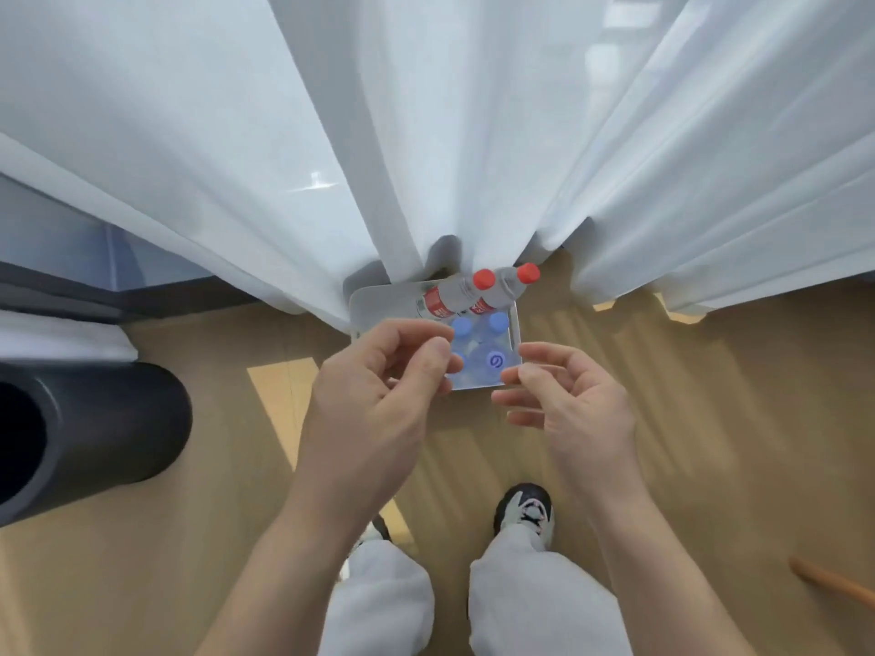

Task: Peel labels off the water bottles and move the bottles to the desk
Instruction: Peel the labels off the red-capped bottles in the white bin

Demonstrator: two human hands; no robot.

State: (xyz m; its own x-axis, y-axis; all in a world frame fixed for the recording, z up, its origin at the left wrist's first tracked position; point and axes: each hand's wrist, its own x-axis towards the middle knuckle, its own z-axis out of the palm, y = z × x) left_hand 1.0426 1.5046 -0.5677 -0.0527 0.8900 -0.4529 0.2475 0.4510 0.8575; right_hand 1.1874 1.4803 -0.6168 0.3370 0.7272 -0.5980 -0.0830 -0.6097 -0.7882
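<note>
A white tray [379, 300] stands on the wooden floor at the foot of the curtain. Two red-capped bottles [454, 295] with red labels lie along its far side. Several blue-capped bottles [495, 359] stand upright in its near right part. Both hands hover above the tray's near edge. My left hand [374, 400] has its fingers curled, with the thumb pressed to the forefinger over the tray's left half. I cannot tell whether anything thin is pinched there. My right hand [568, 400] is relaxed, fingers spread and pointing left, with its tips at the tray's near right corner.
White curtains [426, 134] hang behind the tray and over its far left corner. A black cylindrical bin [94, 442] stands at the left. My shoes [525, 508] and light trousers are below the hands. A wooden stick [833, 584] lies at the bottom right.
</note>
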